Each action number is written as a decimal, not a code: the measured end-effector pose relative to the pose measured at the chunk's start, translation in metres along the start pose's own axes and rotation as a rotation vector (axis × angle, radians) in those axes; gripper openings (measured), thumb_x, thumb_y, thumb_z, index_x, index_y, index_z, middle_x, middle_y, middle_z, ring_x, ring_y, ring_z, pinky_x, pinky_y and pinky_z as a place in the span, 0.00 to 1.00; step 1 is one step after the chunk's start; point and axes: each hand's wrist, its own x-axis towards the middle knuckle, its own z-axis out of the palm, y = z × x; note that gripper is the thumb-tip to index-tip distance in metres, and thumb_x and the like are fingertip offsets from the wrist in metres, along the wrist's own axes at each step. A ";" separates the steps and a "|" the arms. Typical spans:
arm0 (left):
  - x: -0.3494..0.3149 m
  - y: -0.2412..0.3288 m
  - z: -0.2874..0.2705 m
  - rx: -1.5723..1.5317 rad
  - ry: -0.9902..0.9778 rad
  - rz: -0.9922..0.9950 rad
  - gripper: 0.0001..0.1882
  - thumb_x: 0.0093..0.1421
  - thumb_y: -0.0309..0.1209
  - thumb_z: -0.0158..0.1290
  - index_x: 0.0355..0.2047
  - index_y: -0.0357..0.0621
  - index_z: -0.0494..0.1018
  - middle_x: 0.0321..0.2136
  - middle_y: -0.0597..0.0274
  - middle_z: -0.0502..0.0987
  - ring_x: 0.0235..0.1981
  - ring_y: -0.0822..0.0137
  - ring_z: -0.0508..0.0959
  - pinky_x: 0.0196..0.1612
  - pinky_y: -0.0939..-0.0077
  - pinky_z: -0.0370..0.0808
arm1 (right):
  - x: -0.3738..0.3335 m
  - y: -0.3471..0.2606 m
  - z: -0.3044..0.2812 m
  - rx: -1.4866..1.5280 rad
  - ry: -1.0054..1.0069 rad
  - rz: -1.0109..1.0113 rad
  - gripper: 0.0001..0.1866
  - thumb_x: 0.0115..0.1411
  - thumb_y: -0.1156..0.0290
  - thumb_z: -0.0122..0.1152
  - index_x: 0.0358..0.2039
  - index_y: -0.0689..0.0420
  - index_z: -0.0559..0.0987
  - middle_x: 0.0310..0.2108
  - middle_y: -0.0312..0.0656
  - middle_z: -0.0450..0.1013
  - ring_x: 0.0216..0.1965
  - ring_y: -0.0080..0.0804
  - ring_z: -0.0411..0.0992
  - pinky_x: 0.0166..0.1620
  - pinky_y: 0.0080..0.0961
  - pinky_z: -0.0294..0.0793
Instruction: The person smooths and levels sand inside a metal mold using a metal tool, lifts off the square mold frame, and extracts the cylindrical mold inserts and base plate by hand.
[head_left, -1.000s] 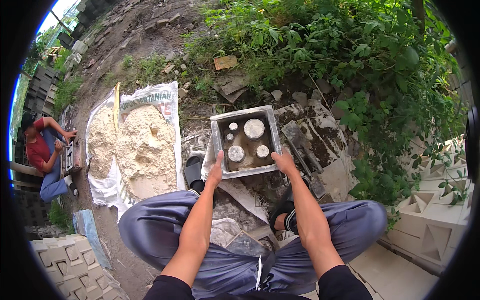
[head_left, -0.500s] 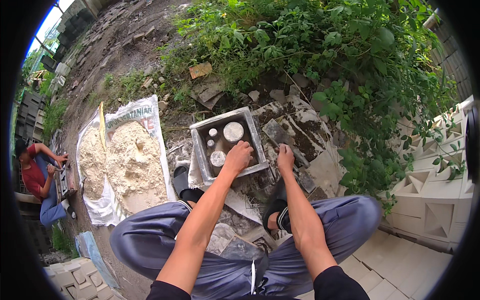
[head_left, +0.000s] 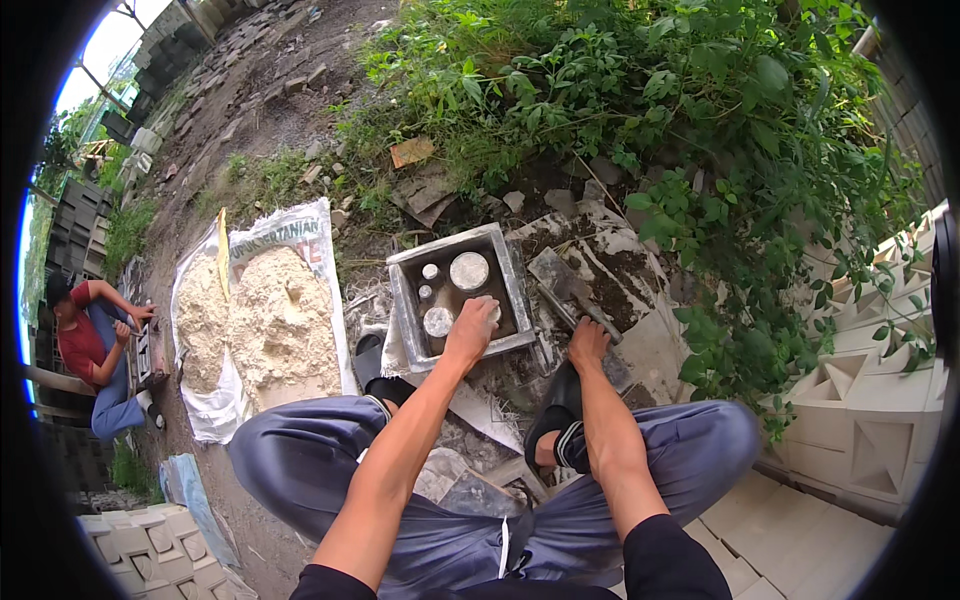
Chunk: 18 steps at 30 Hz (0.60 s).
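Observation:
A square grey mould box (head_left: 398, 300) stands on the ground between my feet, with round pale-topped pieces inside, among them a large disc (head_left: 468, 271) and a smaller disc (head_left: 438, 321). My left hand (head_left: 472, 328) reaches into its near right part, fingers closed around another pale round piece (head_left: 494, 313) that they partly cover. Just right of the box, my right hand (head_left: 589, 343) lies palm down with fingers stretched over the near end of a dark bar (head_left: 558, 306). Beside that bar is a flat dark metal plate (head_left: 556, 270).
To the left, pale powder (head_left: 285, 315) is heaped on a white sack (head_left: 321, 240). Farther left a person in a red shirt (head_left: 82, 345) works at another mould. Leafy plants (head_left: 600, 100) grow ahead, and cream patterned blocks (head_left: 850, 400) are stacked at right.
My right hand has moved slightly nearer and right, its fingers loosening from a fist to lie over the bar. The left hand stays in the box, and the pale round piece beneath it now shows.

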 end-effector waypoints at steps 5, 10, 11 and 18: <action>-0.045 -0.014 -0.043 0.470 0.199 -0.258 0.28 0.54 0.35 0.52 0.55 0.38 0.61 0.58 0.47 0.58 0.61 0.50 0.57 0.63 0.52 0.51 | -0.009 0.013 -0.013 0.264 0.280 -0.232 0.19 0.55 0.73 0.53 0.46 0.64 0.66 0.44 0.60 0.65 0.36 0.58 0.70 0.37 0.47 0.71; -0.071 -0.058 -0.032 0.376 0.214 -0.656 0.36 0.61 0.41 0.44 0.63 0.38 0.45 0.64 0.47 0.49 0.64 0.48 0.51 0.63 0.51 0.50 | -0.009 -0.028 -0.104 0.609 0.522 -0.246 0.10 0.58 0.71 0.52 0.37 0.63 0.67 0.31 0.55 0.68 0.26 0.52 0.70 0.29 0.42 0.68; -0.071 -0.060 -0.027 0.296 0.191 -0.737 0.37 0.62 0.42 0.43 0.64 0.37 0.42 0.64 0.46 0.48 0.64 0.47 0.51 0.63 0.51 0.50 | -0.011 -0.037 -0.127 0.755 0.489 -0.162 0.10 0.59 0.69 0.52 0.36 0.62 0.67 0.25 0.52 0.68 0.24 0.49 0.69 0.28 0.40 0.66; -0.067 -0.053 -0.035 -0.132 0.297 -0.734 0.31 0.66 0.40 0.35 0.61 0.28 0.47 0.60 0.34 0.54 0.60 0.40 0.56 0.61 0.58 0.56 | -0.082 -0.152 -0.238 1.727 0.339 -0.438 0.05 0.60 0.76 0.49 0.32 0.55 0.62 0.15 0.29 0.58 0.12 0.16 0.54 0.15 0.21 0.54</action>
